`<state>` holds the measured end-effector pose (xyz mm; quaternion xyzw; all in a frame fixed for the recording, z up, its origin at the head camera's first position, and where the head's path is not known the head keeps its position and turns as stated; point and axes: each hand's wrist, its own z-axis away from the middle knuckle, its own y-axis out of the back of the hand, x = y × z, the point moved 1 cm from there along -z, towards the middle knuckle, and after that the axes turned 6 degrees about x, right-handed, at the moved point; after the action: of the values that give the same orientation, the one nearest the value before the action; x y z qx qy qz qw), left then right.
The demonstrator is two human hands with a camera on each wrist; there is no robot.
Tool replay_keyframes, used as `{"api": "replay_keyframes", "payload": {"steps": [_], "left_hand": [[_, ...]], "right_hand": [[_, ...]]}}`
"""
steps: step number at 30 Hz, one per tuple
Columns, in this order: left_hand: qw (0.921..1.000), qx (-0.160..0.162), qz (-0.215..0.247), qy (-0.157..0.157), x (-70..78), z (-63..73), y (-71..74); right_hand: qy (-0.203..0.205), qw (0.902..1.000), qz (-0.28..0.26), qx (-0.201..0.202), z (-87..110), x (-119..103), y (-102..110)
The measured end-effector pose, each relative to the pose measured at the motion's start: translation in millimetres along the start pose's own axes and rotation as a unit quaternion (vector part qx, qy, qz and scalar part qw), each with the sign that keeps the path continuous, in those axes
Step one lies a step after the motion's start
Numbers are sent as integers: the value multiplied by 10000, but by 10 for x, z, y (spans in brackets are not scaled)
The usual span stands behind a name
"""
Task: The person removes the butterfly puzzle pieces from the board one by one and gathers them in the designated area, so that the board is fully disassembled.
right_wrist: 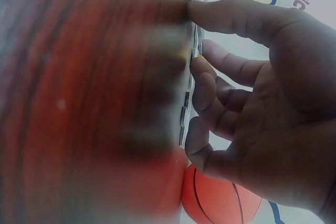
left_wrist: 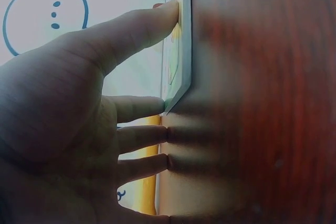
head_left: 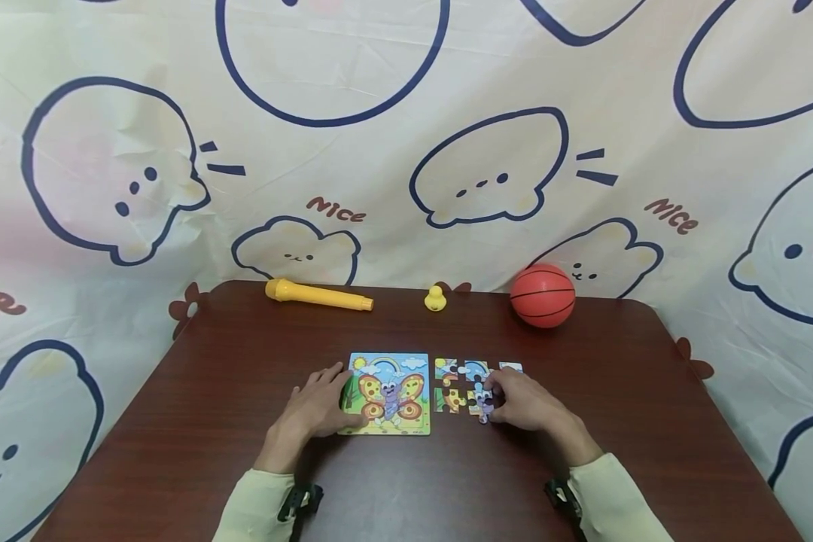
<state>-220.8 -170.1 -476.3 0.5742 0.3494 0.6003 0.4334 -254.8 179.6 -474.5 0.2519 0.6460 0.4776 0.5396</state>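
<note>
With right hand [head_left: 531, 403]: pinching a puzzle piece [head_left: 482, 408] between thumb and forefinger, nearer the right than the left edge of the table [head_left: 406, 489]. With left hand [head_left: 317, 404]: touching butterfly board [head_left: 406, 363] at its left, fingers spread. Seen along the table's far edge: microphone [head_left: 318, 294], duck [head_left: 436, 300], basketball [head_left: 543, 296]. Coloured purple and blue; partly hidden by fingertips.

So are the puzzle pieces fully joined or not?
Not fully: brown table shows between the puzzle pieces. The right hand hides part.
</note>
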Motion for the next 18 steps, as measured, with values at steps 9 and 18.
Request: {"api": "replay_keyframes", "payload": {"steps": [9,18], "left_hand": [[10000,9,-48,-37,8,1,10],[10000,-44,-50,14,8,0,17]], "right_hand": [[-161,9997,165,-16,-16,-6,3],[-270,9996,-17,20,-63,-164,19]]}}
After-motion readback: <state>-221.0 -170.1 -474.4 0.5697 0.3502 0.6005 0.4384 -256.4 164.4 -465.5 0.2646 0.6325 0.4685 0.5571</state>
